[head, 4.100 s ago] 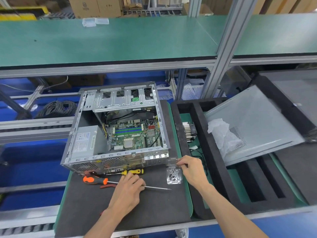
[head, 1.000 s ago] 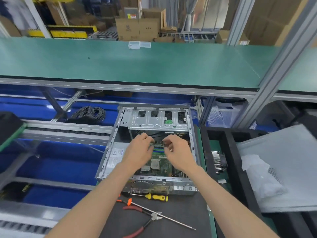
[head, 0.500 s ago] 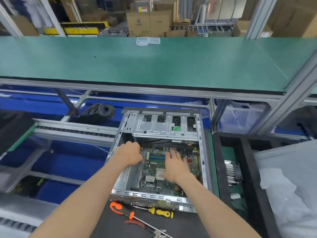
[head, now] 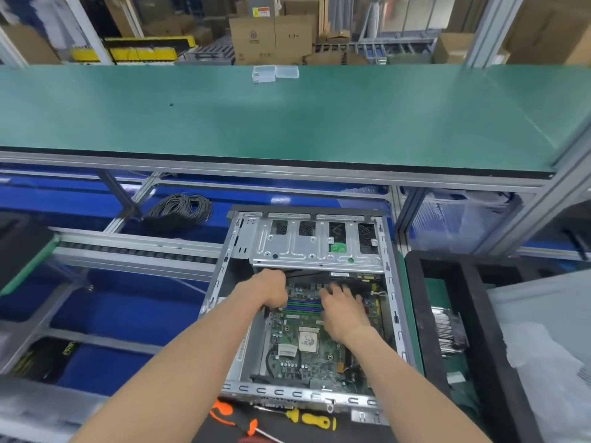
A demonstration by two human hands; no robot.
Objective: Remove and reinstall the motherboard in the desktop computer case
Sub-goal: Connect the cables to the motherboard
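Behind the green bench (head: pixel 287 123), the green motherboard (head: pixel 307 346) in the open grey metal case (head: pixel 388 282) is grasped at its far edge by the left hand (head: pixel 271 290); the right hand (head: pixel 343 310) lies spread upon it. Lifting out seems next.

Both my bare forearms reach forward and slightly inward, side by side. My left hand (head: pixel 270 290) is curled into a loose fist, knuckles up, fingertips tucked under and out of sight. My right hand (head: pixel 343 310) lies palm down, its fingers (head: pixel 332 287) spread and pointing away from me, somewhat blurred.
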